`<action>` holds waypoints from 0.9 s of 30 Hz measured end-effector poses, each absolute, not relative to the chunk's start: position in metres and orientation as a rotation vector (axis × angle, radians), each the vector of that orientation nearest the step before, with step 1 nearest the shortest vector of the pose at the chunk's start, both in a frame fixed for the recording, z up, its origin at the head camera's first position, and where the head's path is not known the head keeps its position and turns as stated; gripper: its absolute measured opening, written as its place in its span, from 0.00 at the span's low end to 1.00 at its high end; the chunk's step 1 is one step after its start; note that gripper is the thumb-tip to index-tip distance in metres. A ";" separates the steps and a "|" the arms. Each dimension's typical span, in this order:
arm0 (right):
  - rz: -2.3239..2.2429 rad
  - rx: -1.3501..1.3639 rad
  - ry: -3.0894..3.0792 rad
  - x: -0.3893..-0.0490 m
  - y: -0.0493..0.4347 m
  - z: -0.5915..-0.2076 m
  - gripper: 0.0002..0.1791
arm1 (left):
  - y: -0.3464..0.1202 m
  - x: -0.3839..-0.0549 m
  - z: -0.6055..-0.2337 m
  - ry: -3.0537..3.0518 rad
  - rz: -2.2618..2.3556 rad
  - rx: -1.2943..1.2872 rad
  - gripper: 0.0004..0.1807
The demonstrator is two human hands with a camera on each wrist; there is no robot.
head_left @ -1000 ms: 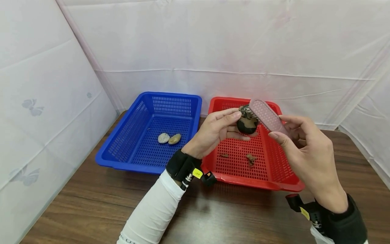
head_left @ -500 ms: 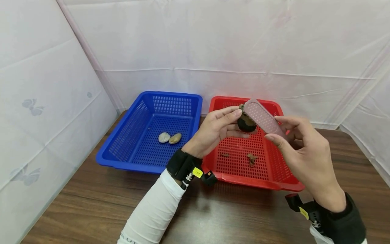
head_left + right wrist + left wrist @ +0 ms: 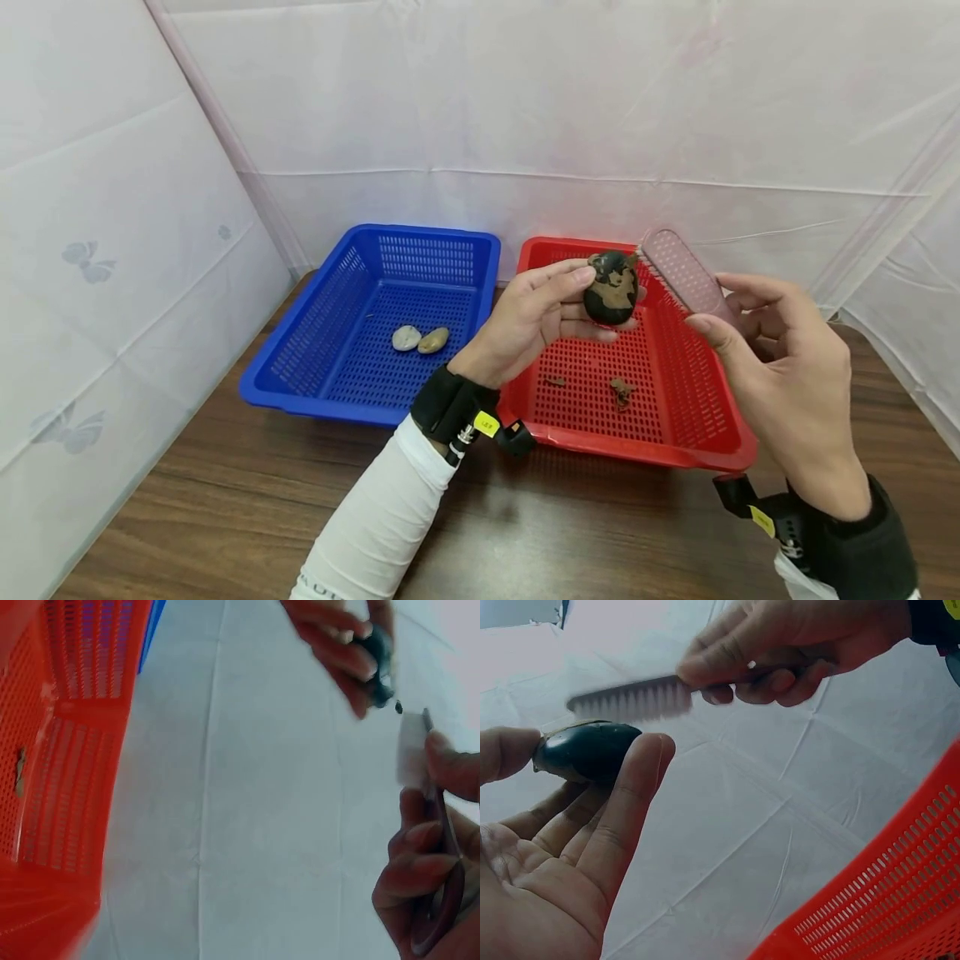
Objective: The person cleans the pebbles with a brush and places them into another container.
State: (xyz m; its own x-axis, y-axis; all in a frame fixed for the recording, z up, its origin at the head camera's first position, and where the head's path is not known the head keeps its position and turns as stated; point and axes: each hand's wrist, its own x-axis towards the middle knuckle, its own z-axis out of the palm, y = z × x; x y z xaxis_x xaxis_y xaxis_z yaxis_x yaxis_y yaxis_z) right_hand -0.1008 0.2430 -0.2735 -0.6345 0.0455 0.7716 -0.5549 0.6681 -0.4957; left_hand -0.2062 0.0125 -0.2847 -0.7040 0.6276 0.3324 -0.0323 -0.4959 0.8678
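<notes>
The left hand [image 3: 543,312] pinches a dark, smooth, rounded stone [image 3: 615,292] with brown patches caked on its face, thumb and fingertips at its edges, other fingers spread beneath it. The right hand [image 3: 795,367] grips the handle of a dusty-pink oblong brush [image 3: 686,271] with a dotted back and pale bristles, held just beside the stone, bristles toward it, with a narrow gap between in the left wrist view.

Below the hands sits a red perforated plastic basket [image 3: 600,443] with brown crumbs [image 3: 621,392] on its floor; left of the left hand, a blue perforated plastic basket [image 3: 322,408] holds a whitish oval pebble [image 3: 406,337] and a tan oval pebble [image 3: 433,340]. Both baskets stand on the brown wood-grain worktop [image 3: 225,500].

The likeliest trouble is the stone slipping: it looks glossy and is held only by its edges, so a hard sideways stroke could twist it out and drop it. A stroke running long might scrape the left fingertips close to the bristles, and a quick flick could send crumbs past the red basket's rim, onto the worktop or over to the pebbles
</notes>
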 end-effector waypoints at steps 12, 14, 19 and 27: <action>0.910 0.467 -2.123 -0.107 0.238 -0.278 0.38 | 0.011 -0.207 -0.284 1.326 2.229 0.896 0.23; 0.898 0.445 -2.118 -0.107 0.239 -0.278 0.37 | 0.011 -0.207 -0.284 1.318 2.230 0.897 0.23; 0.929 0.402 -2.098 -0.105 0.242 -0.277 0.28 | 0.012 -0.206 -0.284 1.282 2.239 0.918 0.23; 0.895 0.561 -2.112 -0.101 0.236 -0.273 0.36 | 0.012 -0.206 -0.282 1.254 2.277 0.895 0.23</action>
